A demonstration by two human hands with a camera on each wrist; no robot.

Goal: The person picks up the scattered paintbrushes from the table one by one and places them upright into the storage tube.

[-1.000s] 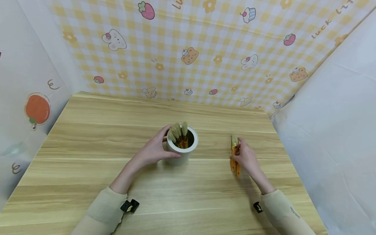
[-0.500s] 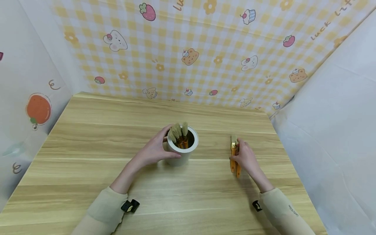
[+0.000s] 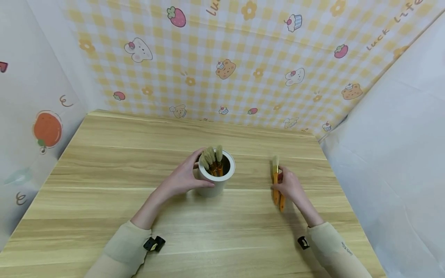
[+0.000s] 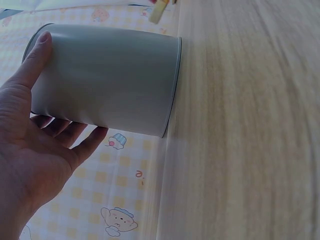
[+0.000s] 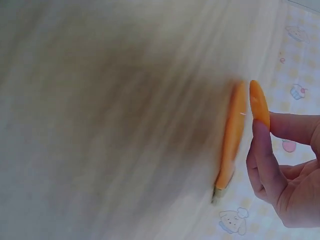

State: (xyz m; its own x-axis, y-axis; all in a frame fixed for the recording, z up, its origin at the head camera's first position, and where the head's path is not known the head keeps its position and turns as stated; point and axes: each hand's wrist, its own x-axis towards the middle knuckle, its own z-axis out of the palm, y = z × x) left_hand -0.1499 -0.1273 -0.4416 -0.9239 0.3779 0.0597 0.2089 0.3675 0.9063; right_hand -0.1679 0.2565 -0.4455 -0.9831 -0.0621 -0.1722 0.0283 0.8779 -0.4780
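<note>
Left hand (image 3: 180,179) is gripping the white cup (image 3: 216,173) mid-table, right hand (image 3: 290,185) is pinching one orange brush (image 3: 276,181) beside another on the table (image 3: 104,154); loose fingertip pinch is risking dropping it or dragging its neighbour.

The yellow checked backdrop (image 3: 243,58) carries slanted brown script. At its far right top, "luck life" (image 3: 391,25) can be read. At the top centre only the cut-off letters "Lu" (image 3: 213,7) show. The left wall (image 3: 38,88) bears loose brown curls like an "e", not clearly letters.
</note>
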